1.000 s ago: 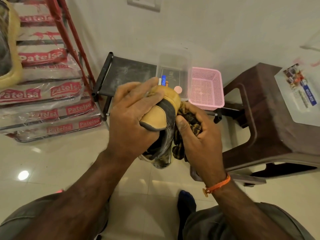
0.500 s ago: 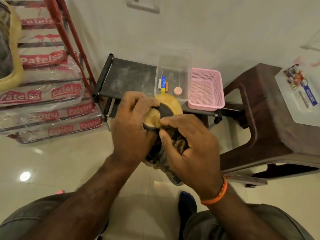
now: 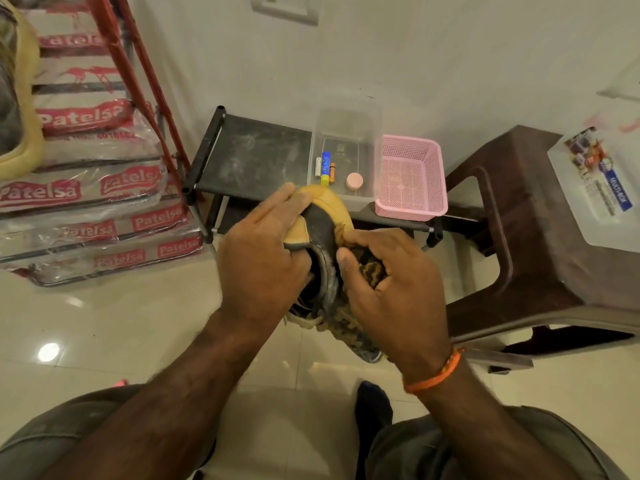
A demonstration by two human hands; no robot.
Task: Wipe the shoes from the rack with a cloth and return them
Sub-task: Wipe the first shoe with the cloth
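While the left hand grips the shoe and the right hand bunches the cloth, hard strokes may twist the shoe free.

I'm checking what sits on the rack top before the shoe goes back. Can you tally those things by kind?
Clear plastic tub: 1
Pink basket: 1
Total: 2, both on the rack.

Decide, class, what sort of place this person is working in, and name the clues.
Probably a home's entry or storage corner: a low shoe rack against the wall, a brown plastic stool on glossy floor tiles, and stacked "Patelsa" packs beside a red ladder.
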